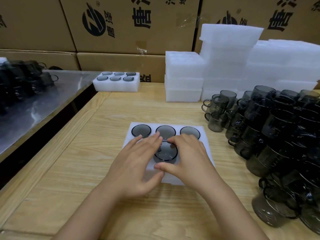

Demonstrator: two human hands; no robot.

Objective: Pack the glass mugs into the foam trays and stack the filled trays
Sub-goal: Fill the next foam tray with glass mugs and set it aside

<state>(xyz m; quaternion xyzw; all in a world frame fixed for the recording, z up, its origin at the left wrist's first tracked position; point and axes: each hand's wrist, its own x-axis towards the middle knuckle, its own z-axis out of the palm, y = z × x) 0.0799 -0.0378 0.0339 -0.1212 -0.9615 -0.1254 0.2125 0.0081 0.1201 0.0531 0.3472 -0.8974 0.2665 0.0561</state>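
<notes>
A: Grip first?

B: Right hand [188, 158] spans the near-middle mug [165, 151]. Its curled fingertips are on the far rim and the thumb is at the near edge, so it pinches the mug across the mouth. Left hand [135, 163] lies flat with straight fingers on the foam tray [173, 179], just left of that mug, and holds nothing.

A: Where's the mug?

B: Sunk in the middle slot of the near row, rim about level with the foam. The tray sits on the wooden table [86, 153], near centre.

A: Progress?

B: In this tray the far row of three mugs [165, 131] is seated, plus this one. The near-left and near-right slots are under the hands, so I cannot tell. One filled tray [116, 85] with six mugs sits far left, with nothing stacked on it. I'd judge it's early: there's a big pile of loose mugs [277, 129] on the right and tall stacks of empty foam trays [183, 84] at the far side.

A: And the look of the glass?

B: Smoky grey and see-through, with a thin dark rim. The loose ones show loop handles and are nested in stacks.
</notes>
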